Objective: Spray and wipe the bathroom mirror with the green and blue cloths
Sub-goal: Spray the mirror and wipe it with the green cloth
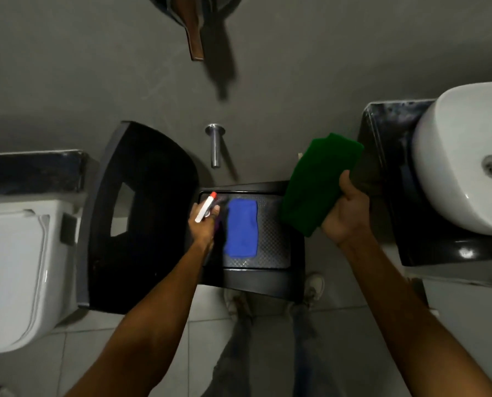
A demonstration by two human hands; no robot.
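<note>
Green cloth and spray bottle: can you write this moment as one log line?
left hand: holds spray bottle | right hand: holds green cloth | blue cloth: on black chair seat

Head-worn view, looking steeply down, close above both hands

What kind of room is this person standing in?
A bathroom, most likely. A white toilet sits at the left, a white basin rests on a dark counter at the right, and the floor is pale tile.
</note>
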